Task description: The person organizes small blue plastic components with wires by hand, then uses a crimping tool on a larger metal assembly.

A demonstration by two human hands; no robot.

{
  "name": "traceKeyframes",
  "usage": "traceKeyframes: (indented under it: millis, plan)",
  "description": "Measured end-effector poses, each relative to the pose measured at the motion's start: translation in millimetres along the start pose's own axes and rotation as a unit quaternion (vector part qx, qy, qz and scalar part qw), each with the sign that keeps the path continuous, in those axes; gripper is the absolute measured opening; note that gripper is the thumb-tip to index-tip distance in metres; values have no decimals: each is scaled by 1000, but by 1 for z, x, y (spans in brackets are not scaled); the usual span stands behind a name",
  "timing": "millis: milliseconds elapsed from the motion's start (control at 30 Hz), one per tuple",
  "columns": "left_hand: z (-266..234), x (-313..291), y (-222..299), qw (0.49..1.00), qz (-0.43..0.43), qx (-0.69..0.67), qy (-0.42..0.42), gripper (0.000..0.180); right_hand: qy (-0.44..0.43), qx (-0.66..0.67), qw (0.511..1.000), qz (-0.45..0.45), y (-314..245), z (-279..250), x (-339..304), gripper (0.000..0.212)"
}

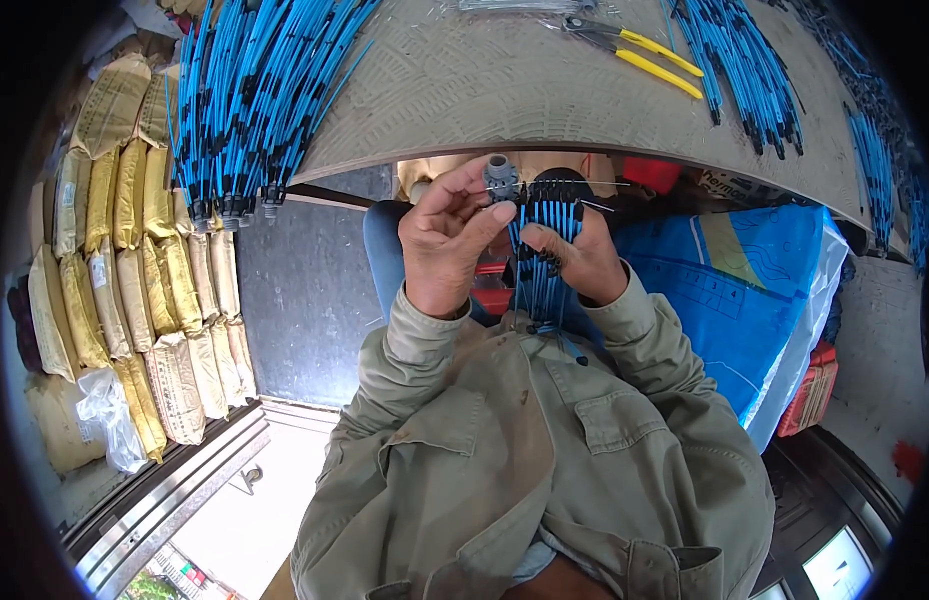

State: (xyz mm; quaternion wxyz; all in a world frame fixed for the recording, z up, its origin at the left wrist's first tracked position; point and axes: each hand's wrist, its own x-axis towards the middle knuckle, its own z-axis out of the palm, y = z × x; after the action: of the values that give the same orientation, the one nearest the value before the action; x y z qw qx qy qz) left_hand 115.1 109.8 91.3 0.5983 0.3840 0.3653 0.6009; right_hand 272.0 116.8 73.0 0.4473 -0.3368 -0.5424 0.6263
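Observation:
Just off the table's near edge, my left hand pinches a grey plastic fitting with a round dark opening at its top. Fingers of my right hand are closed round a bundle of thin blue strands with black pieces, which hangs down in front of my chest. Thin wires run sideways from the fitting across the top of the bundle. The fitting and the bundle are close together; whether they are joined, I cannot tell.
A large bunch of blue strands overhangs the table at left; another bunch lies at right. Yellow-handled pliers rest at the back. Stacked sacks stand far left, and a blue printed sheet is at my right.

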Motion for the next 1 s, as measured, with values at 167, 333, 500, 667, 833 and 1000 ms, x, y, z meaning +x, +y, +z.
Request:
traceKeyframes:
  millis: [167, 333, 500, 667, 833, 1000]
  plan:
    - [-1, -3, -3, 995, 32, 92, -14, 42, 54, 21, 998, -18, -2, 5, 0, 19]
    - [2, -6, 1, 996, 23, 88, -16, 41, 22, 29, 999, 30, -6, 1, -1, 19]
    - [1, -4, -4, 992, 60, 108, -26, 41, 6, 22, 999, 28, -5, 1, 0, 29]
    - [7, -11, -3, 999, 16, 35, 8, 41, 44, -28, 998, -27, 1, 5, -1, 29]
    - [14, -11, -2, 998, 46, 4, 39, 39, 35, -40, 998, -39, -4, 10, -5, 29]
    - [10, -12, -4, 997, 7, 17, 81, 34, 11, -67, 997, -40, 0, 4, -1, 30]
